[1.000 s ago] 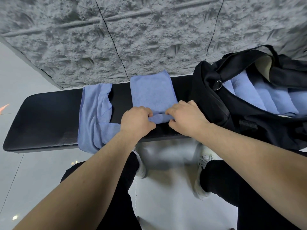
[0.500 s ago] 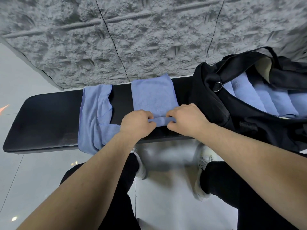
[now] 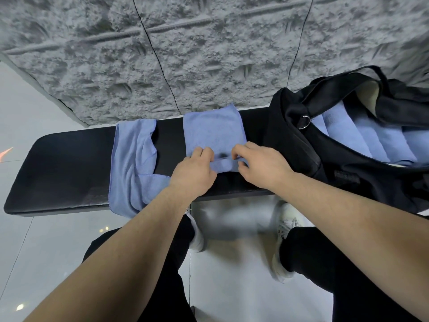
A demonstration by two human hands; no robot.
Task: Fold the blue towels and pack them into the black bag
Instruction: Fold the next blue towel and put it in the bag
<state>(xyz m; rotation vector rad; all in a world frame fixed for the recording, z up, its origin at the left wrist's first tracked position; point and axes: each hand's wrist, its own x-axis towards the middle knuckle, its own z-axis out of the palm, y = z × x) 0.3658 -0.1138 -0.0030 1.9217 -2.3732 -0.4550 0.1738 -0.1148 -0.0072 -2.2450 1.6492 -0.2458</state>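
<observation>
A folded blue towel (image 3: 212, 129) lies across the middle of the black bench (image 3: 65, 168). Its near end is curled into a small roll between my hands. My left hand (image 3: 192, 171) pinches the left side of that roll, and my right hand (image 3: 260, 165) pinches the right side. A second, loose blue towel (image 3: 130, 163) is draped over the bench to the left, its near edge hanging off the front. The open black bag (image 3: 348, 173) stands at the right end of the bench, with several rolled blue towels (image 3: 362, 138) packed side by side inside.
A rough grey textured wall (image 3: 185, 54) rises right behind the bench. Pale floor tiles (image 3: 34, 252) lie in front and to the left. My legs in black trousers and pale shoes (image 3: 282, 235) stand close to the bench's front edge.
Both hands have moved away from me along the towel, rolling its near end further up. The bag and the loose towel have stayed in place.
</observation>
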